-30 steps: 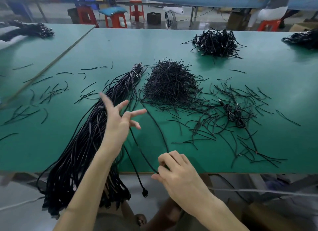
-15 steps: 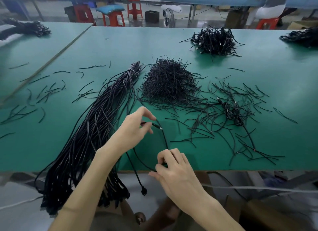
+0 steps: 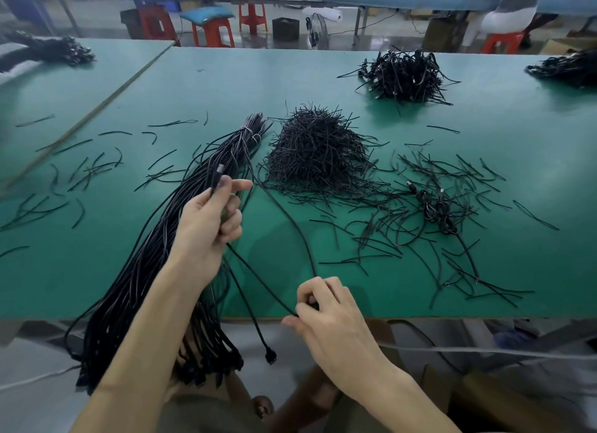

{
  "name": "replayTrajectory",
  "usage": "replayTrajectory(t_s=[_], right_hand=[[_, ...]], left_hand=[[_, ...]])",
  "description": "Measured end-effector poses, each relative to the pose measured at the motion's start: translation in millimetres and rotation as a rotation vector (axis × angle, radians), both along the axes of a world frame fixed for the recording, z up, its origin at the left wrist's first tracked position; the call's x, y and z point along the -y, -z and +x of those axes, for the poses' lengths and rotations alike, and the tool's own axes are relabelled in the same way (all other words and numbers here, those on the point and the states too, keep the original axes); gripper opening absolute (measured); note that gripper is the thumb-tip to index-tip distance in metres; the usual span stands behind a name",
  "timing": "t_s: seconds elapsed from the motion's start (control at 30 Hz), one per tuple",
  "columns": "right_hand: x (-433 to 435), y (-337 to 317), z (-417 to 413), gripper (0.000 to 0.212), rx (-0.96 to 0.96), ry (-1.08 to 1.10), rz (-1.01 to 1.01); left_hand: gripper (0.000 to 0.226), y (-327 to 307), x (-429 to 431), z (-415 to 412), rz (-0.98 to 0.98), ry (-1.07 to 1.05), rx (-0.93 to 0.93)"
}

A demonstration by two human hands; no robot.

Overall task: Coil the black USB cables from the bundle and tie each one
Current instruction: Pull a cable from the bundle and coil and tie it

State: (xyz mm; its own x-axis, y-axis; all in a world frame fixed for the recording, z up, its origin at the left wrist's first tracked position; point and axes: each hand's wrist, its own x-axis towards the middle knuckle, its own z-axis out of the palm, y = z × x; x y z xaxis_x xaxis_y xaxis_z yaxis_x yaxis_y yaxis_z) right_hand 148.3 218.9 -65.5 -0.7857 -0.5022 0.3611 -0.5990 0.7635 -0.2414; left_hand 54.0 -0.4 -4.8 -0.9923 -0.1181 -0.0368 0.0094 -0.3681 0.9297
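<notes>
A long bundle of black USB cables (image 3: 135, 271) lies diagonally on the green table (image 3: 290, 77), tied near its far end, its near ends hanging over the front edge. My left hand (image 3: 210, 219) is raised above the bundle and grips one cable's plug end (image 3: 217, 176) between thumb and fingers. That single cable (image 3: 258, 284) runs down to my right hand (image 3: 323, 316), which pinches it at the table's front edge. Another loose plug (image 3: 270, 356) dangles below the edge. A heap of black twist ties (image 3: 319, 151) sits behind.
Loose ties (image 3: 452, 226) are scattered right and left of the heap. A pile of coiled cables (image 3: 403, 75) sits at the far right, more cables at the far left (image 3: 58, 50) and right edge (image 3: 571, 69). Red stools and a seated person are behind.
My left hand, open a second ago, took the cable's plug end and lifted it up and away over the bundle. My right hand kept its pinch near the front edge.
</notes>
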Motion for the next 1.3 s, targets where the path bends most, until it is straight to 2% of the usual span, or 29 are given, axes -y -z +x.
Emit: replayTrajectory(t_s=[0.17, 0.23, 0.4, 0.5, 0.53, 0.6, 0.63, 0.67, 0.7, 0.73, 0.77, 0.83, 0.9, 0.97, 1.03, 1.17, 1.3], right_hand=[[-18.0, -14.6, -12.9, 0.052, 0.597, -0.035, -0.538], [-26.1, -18.6, -19.0, 0.049, 0.672, -0.018, -0.643], [-30.9, -19.6, -25.1, 0.048, 0.721, -0.037, -0.726], [-33.7, -22.4, -30.1, 0.05, 0.79, -0.047, -0.842], [-35.2, -23.5, -31.9, 0.05, 0.807, -0.04, -0.867], [-38.9, -28.0, -35.9, 0.054, 0.805, -0.007, -0.885], [-41.1, -31.7, -38.4, 0.056, 0.784, 0.021, -0.89], [-43.3, -37.0, -41.2, 0.057, 0.757, 0.056, -0.9], [-45.0, -43.9, -43.8, 0.058, 0.738, 0.091, -0.923], [-46.1, -52.0, -45.4, 0.057, 0.736, 0.119, -0.963], [-46.1, -60.6, -46.1, 0.057, 0.74, 0.128, -1.012], [-43.0, -76.7, -45.2, 0.058, 0.724, 0.087, -1.089], [-36.6, -88.8, -41.6, 0.059, 0.64, 0.032, -1.089], [-28.8, -95.5, -36.0, 0.059, 0.513, -0.006, -1.014], [-21.2, -95.8, -28.6, 0.059, 0.417, -0.052, -0.925], [-5.4, -83.3, -13.6, 0.051, 0.432, -0.133, -0.831], [2.6, -76.3, -10.2, 0.048, 0.412, -0.13, -0.79]], left_hand=[[0.035, -14.7, 12.0, 3.6, 0.283, 0.12, 0.088], [0.036, -21.9, 14.0, 6.0, 0.402, 0.221, 0.07], [0.047, -37.5, 9.1, 16.2, 0.562, 0.438, -0.073], [0.06, -45.5, 6.4, 26.2, 0.702, 0.731, -0.238], [0.058, -51.1, 6.4, 29.5, 0.609, 0.814, -0.311], [0.041, -51.6, 1.5, 35.9, -0.052, 0.873, -0.571], [0.041, -45.3, 0.8, 37.1, -0.411, 0.891, -0.589], [0.043, -47.0, -0.4, 38.4, -0.636, 1.102, -0.473], [0.044, -47.7, -2.5, 39.4, -0.735, 1.265, -0.38], [0.046, -45.4, -5.3, 40.2, -0.776, 1.342, -0.275], [0.051, -44.2, -10.6, 41.7, -0.855, 1.293, -0.215], [0.063, -34.0, -23.9, 41.4, -0.924, 1.055, -0.152], [0.053, -26.8, -37.1, 40.6, -0.815, 0.842, -0.19], [0.046, -26.3, -46.6, 38.9, -0.7, 0.714, -0.225], [0.054, -26.2, -54.7, 37.7, -0.567, 0.639, -0.235], [0.069, -19.2, -70.5, 45.8, -0.261, 0.615, -0.132], [0.072, -13.3, -71.8, 48.6, -0.007, 0.787, -0.049]])
